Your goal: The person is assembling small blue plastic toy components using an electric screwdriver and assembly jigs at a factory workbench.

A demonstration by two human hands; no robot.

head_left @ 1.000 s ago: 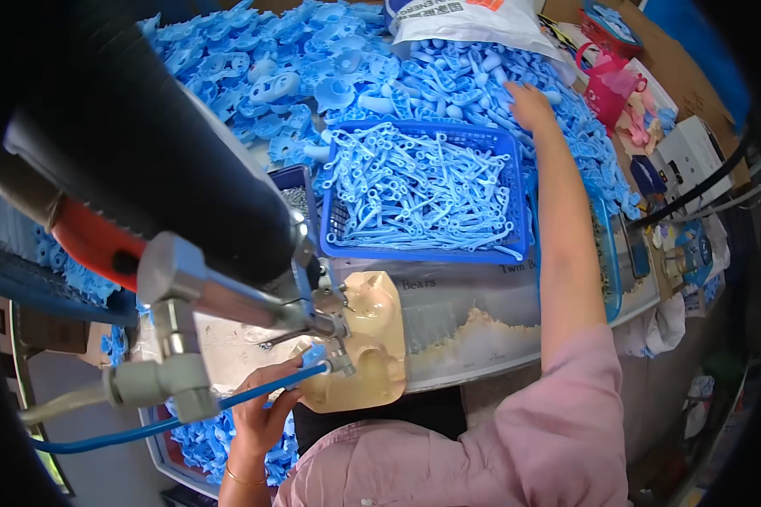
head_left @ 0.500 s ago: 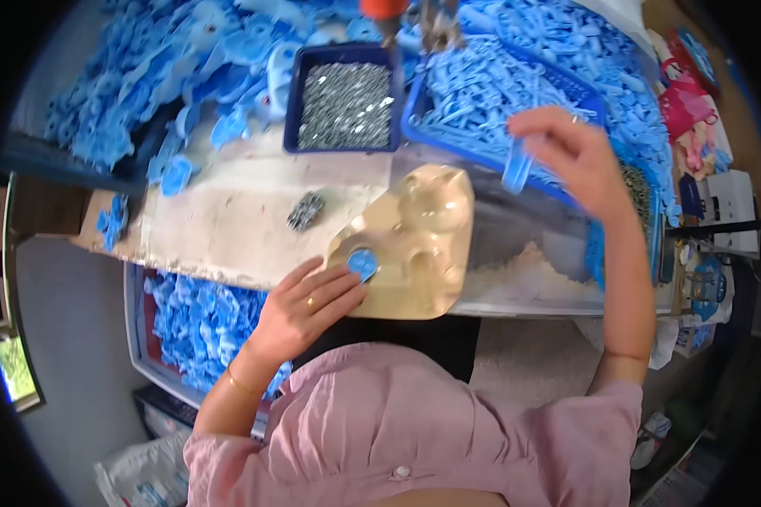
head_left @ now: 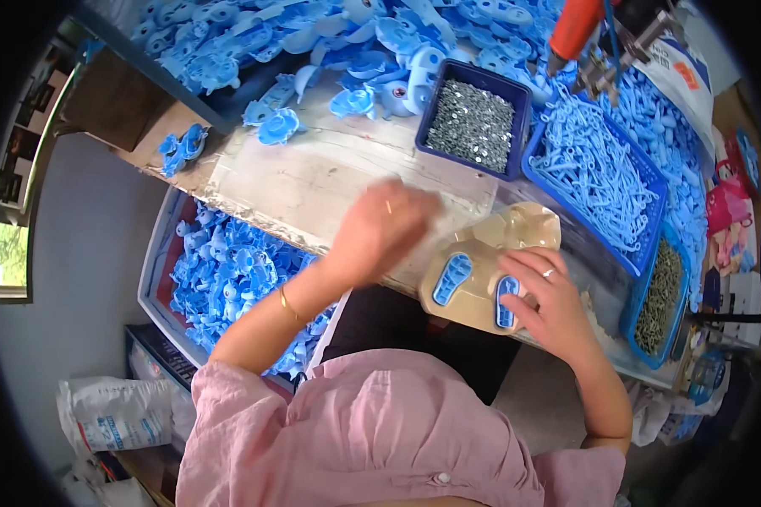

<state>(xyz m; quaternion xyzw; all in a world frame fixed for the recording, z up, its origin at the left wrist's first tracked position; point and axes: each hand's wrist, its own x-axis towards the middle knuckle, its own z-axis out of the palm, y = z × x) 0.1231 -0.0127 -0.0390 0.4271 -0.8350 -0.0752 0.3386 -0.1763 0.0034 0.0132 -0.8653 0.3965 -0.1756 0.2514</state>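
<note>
A tan moulded tray with recesses lies at the table's near edge. In one recess sits an elongated blue plastic piece. A second long blue piece rests in the recess to its right, where my right hand closes its thumb and fingers on it. My left hand hovers over the table just left of the tray. Motion smears its fingers, so whether they hold anything does not show.
Beyond the tray stand a dark blue bin of small metal pieces and a blue basket of thin blue parts. A blue tray of screws is at right. Blue shells fill a crate at left. An orange-handled tool hangs above.
The view has swung left. My left hand has come off the tray to its left. My right hand has come from the basket to the tray, which now holds two long blue pieces.
</note>
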